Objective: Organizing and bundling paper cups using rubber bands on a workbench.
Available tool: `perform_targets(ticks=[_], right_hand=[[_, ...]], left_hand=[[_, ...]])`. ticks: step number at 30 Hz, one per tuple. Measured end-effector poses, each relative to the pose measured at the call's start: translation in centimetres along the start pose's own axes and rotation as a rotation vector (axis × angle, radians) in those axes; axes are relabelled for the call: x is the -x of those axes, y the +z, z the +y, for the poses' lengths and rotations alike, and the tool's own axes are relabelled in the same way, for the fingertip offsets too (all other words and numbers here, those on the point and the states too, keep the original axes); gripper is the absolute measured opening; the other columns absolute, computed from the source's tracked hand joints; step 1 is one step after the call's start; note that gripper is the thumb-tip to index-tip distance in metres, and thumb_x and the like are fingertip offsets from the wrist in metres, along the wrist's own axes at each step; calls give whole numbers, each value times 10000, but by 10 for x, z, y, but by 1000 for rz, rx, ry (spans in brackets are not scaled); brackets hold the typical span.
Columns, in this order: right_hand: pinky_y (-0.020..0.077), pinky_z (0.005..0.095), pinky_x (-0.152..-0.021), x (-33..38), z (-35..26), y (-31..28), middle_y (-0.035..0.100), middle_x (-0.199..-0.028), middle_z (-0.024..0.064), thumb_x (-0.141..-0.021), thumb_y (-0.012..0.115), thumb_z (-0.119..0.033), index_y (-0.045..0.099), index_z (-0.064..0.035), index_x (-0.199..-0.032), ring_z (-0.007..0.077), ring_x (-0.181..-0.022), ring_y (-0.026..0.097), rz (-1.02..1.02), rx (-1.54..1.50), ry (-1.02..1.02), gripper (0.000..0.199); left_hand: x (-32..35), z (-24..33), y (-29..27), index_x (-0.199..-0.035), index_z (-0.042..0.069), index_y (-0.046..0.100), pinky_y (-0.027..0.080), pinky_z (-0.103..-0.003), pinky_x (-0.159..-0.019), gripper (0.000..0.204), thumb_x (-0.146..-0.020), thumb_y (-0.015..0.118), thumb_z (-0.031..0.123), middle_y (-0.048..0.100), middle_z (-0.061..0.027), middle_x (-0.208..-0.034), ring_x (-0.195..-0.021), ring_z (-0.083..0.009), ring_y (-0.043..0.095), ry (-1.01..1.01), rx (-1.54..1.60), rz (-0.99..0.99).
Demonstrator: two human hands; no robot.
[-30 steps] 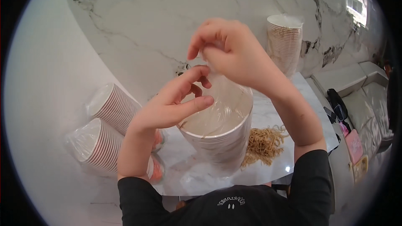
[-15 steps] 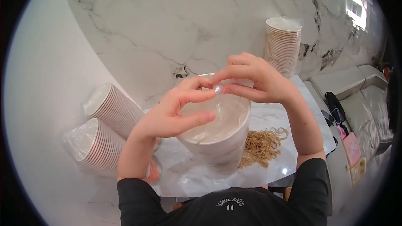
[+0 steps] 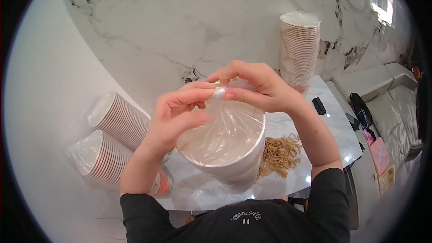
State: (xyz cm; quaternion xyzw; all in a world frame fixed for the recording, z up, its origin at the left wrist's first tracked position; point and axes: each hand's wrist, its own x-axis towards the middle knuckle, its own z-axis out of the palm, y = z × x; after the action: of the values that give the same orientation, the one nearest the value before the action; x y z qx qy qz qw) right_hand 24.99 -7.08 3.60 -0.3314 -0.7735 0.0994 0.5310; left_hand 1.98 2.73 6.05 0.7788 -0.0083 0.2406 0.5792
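A large stack of white paper tubs, wrapped in a clear plastic bag, stands upright on the table in front of me. The bag's mouth is gathered into a tight twist above the top tub. Pinching this twist are the thumb and fingers of my right hand. From the other side, the outstretched fingers of my left hand press around the same twist, its thumb held apart. Where the fingertips meet behind the twist is partly hidden.
Beside the stack lies a heap of tan ties or strings on the marbled table. Two wrapped tub stacks lean at the left. Another stack stands at the back right, near a small black object. A grey sofa is beyond.
Both hands have moved slightly left with the plastic twist. My right fingers have come over it, closer to the left ones. The plastic over the top tub is drawn into folds.
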Motion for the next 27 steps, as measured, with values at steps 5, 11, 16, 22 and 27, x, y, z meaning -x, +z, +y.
perform_targets(ticks=[5,11,16,22,27], right_hand=[[550,334,-816,-3,-4,-3,724,-1136,127,-910,707,-11,649,-24,-988,239,-932,702,45,165,-107,99],[554,344,-798,1,-14,-12,710,-1128,117,-892,708,2,670,-41,-1011,239,-903,688,5,305,-206,132],[551,353,-799,12,-29,-4,704,-1095,139,-880,769,-145,659,-24,-1086,268,-953,687,78,369,19,263],[526,404,-832,1,-40,23,667,-1033,121,-844,797,-217,674,-20,-1094,325,-948,662,295,565,110,341],[511,445,-767,0,-32,26,608,-904,110,-820,739,-145,769,-108,-911,338,-907,624,148,483,269,102]], left_hand=[[0,4,4,-1291,-147,615,397,-306,-991,526,-891,547,188,633,-125,-1276,-1049,-178,521,-80,374,37],[0,2,2,-1337,-173,557,437,-292,-961,547,-920,542,180,631,-146,-1251,-1013,-168,515,-129,603,100],[-1,0,7,-1405,-164,495,463,-263,-929,577,-901,593,101,597,-162,-1321,-999,-147,513,2,689,177],[2,-2,16,-1467,-156,421,438,-236,-869,636,-903,613,67,544,-175,-1406,-1008,-126,471,283,439,112],[9,-15,21,-1555,-49,330,414,-288,-920,725,-931,656,122,510,-226,-1416,-1021,-154,456,523,490,240]])
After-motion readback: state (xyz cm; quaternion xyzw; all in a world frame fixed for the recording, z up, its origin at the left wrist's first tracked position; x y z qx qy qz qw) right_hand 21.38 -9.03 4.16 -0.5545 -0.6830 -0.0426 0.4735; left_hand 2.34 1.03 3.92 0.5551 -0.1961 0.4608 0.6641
